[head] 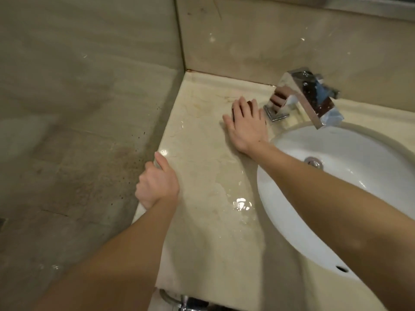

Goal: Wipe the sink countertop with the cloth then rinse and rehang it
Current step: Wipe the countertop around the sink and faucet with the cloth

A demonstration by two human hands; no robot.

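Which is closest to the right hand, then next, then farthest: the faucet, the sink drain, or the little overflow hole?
From the right hand:
1. Faucet, just to its right.
2. Sink drain, lower right, in the basin.
3. Overflow hole, at the basin's near edge.

- Your left hand (158,187) is bare; you wear no glove, no ring and no watch on it.
- Your right hand (247,124) is bare too, with short, plain nails.
- Both your forearms are uncovered as far as the picture shows; no sleeve edge is visible.
- No bracelet or band sits at either wrist.
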